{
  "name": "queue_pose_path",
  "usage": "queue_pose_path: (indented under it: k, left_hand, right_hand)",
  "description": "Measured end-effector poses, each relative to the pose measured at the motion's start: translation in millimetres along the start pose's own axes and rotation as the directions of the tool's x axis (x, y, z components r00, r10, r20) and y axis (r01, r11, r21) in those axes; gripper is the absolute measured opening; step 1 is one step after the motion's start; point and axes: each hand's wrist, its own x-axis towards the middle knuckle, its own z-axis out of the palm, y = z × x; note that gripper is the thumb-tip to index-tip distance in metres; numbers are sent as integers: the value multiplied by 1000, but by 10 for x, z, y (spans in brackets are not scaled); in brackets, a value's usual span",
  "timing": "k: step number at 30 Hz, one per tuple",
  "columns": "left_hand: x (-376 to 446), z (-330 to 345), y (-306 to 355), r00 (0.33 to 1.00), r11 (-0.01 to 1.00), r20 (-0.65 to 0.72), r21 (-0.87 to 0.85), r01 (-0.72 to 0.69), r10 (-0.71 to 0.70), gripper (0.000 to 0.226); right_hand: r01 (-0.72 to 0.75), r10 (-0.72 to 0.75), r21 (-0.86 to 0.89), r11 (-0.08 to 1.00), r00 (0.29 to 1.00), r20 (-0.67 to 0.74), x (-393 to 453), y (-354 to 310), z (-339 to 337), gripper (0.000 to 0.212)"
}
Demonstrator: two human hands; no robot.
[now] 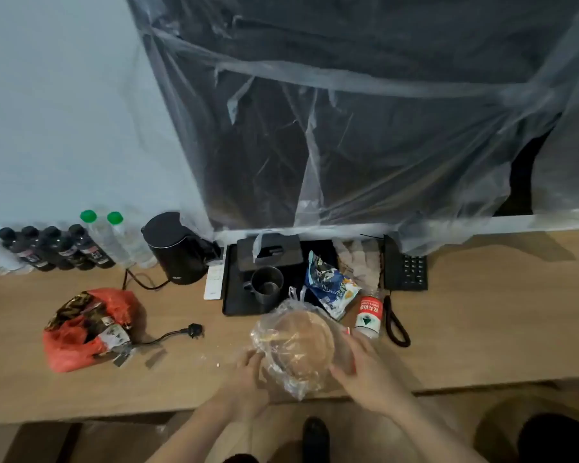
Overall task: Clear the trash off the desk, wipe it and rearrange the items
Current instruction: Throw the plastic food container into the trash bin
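A round bowl [301,342] wrapped in a clear bag [291,379] is held at the desk's [482,312] front edge, just in front of the black tray [234,295]. Its left side is gripped by the left hand [248,369], fingers curled on the plastic; its right side is cupped by the right hand [361,365]. A red bag [81,332] lies well left of the tray, a bottle [368,315] just right.

Both hands, left hand [248,365] and right hand [361,369], grip a plastic-wrapped round container [298,342] on the wooden desk [482,329].
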Motion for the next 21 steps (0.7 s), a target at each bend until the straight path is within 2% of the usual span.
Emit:
queue_pose_path:
  k: [4, 6, 10, 13, 15, 18, 21]
  left_hand:
    - [158, 108, 146, 981, 940, -22, -290, 180, -195, 87]
    - [223, 167, 194, 959, 861, 27, -434, 264, -281, 88]
    - [319, 235, 273, 929, 691, 91, -644, 329, -358, 77]
    - [333, 244, 360, 926, 614, 121, -716, 331, -358, 64]
    - [328, 248, 399, 931, 592, 136, -738, 324, -340, 63]
    - [329, 228, 417, 933, 582, 128, -750, 313, -336, 65]
    - [322, 217, 427, 936, 561, 144, -768, 310, -321, 64]
  right_hand:
    - [37, -37, 3, 999, 999, 28, 501, 79, -52, 81]
    - [40, -40, -6, 999, 998, 57, 726, 76, 24, 85]
    - [15, -10, -42, 999, 994, 113, 981, 69, 187, 101]
    - [-16, 24, -85, 996, 996, 92, 1077, 120, 278, 102]
    - [-41, 45, -78, 996, 998, 52, 1135, 182, 295, 92]
    - [-127, 127, 72, 989, 992, 8, 1216, 265, 283, 71]
    - [-180, 181, 164, 970, 983, 6, 1247, 329, 307, 64]
